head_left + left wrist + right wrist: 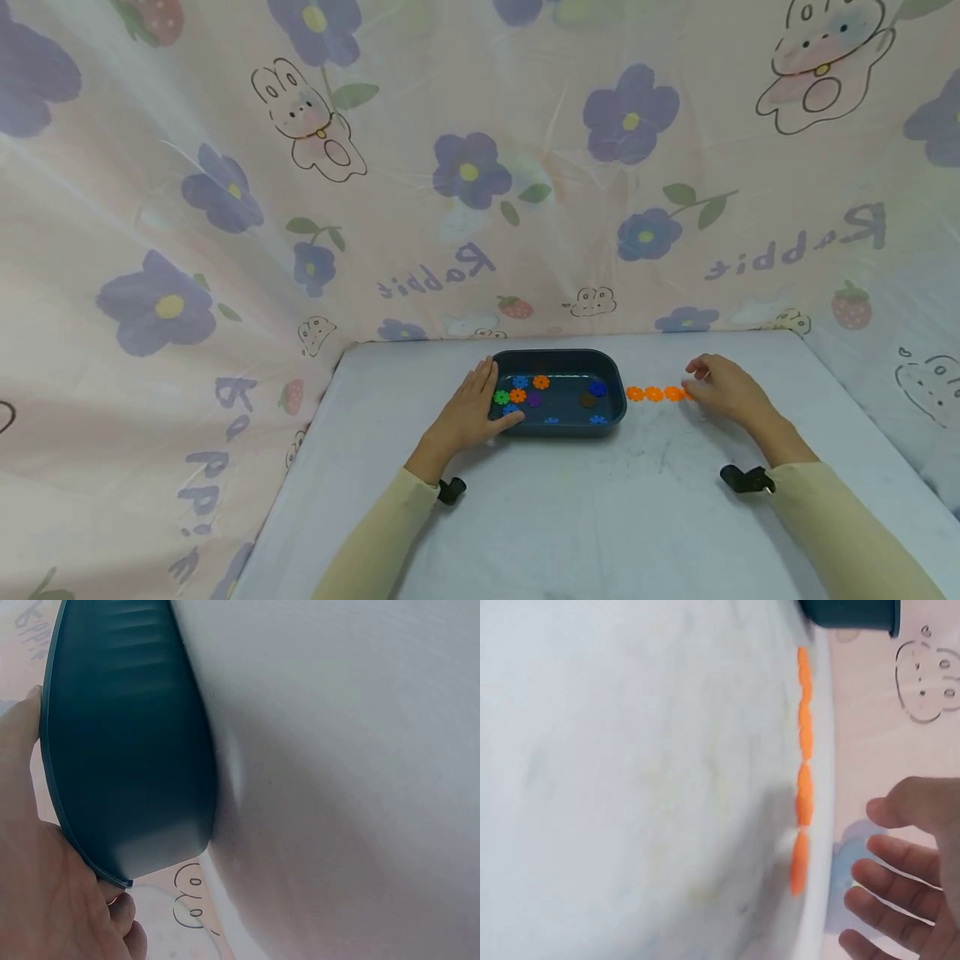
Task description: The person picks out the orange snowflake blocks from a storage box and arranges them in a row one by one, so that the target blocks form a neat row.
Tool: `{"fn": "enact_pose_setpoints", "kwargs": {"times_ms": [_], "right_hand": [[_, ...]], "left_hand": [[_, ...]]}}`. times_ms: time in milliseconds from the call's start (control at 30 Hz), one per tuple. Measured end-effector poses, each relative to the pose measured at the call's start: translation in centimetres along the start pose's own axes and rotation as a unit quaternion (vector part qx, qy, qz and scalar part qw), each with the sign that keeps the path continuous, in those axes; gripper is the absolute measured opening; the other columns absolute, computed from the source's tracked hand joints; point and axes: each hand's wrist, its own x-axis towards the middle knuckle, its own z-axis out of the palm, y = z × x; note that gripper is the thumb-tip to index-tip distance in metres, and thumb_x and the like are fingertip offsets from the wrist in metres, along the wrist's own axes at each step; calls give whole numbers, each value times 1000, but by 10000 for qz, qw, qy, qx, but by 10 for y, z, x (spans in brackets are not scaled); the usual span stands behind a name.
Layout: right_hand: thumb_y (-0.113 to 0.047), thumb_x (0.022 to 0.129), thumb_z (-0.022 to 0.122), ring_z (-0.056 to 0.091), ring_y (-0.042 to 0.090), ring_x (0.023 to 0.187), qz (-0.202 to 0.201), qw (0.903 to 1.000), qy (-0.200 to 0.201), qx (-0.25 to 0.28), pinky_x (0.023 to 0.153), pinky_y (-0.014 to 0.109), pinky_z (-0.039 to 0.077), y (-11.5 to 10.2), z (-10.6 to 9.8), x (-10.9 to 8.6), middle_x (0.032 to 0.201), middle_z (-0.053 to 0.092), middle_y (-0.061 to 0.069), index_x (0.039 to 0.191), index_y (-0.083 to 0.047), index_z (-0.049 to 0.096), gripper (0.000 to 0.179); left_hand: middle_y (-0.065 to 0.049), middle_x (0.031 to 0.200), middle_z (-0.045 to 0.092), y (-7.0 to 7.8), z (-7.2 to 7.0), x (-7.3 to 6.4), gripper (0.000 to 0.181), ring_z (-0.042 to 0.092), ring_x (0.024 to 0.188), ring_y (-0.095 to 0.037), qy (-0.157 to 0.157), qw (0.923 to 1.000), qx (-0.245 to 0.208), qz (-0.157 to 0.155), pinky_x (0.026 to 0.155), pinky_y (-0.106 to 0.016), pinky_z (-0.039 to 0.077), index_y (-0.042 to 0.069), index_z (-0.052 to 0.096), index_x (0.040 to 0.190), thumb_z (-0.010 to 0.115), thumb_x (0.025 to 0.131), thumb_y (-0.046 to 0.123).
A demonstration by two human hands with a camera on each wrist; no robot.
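Note:
A dark blue rectangular tray (562, 429) stands on the table with several flower-shaped plastic pieces inside, among them a green piece (502, 397), a purple piece (533, 401) and an orange piece (542, 382). My left hand (468, 412) rests along the tray's left end, fingers straight on the rim and thumb over the near edge. To the right of the tray runs a row of orange flower pieces (654, 394). My right hand (723, 387) hovers over the row's right end. In the right wrist view its fingers (892, 892) are apart with nothing between them.
A white cloth (585, 517) covers the table. Behind it and at the sides hangs a curtain (525, 233) printed with flowers and rabbits. A black wrist mount (746, 479) sits under the right sleeve, another black mount (452, 491) by the left.

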Motion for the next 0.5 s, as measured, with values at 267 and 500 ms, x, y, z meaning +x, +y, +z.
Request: {"fn": "enact_pose_setpoints", "kwargs": {"times_ms": [267, 500], "right_hand": [[-11, 96, 79, 61, 34, 95, -675, 9969, 342, 204, 84, 52, 55, -38, 4, 14, 108, 68, 21, 120, 8, 68, 32], [-7, 95, 80, 62, 33, 94, -1137, 9918, 361, 467, 84, 48, 54, -75, 8, 23, 111, 69, 22, 117, 4, 69, 27]], "left_hand": [[-14, 181, -2, 0, -1, 1, 114, 2, 168, -30, -39, 10000, 49, -13, 135, -49, 12, 4, 2, 172, 41, 100, 83], [-16, 181, 0, -1, 1, 2, 114, 2, 167, -30, -16, 10000, 58, 26, 135, -48, 10, 3, 1, 172, 42, 101, 82]]}}
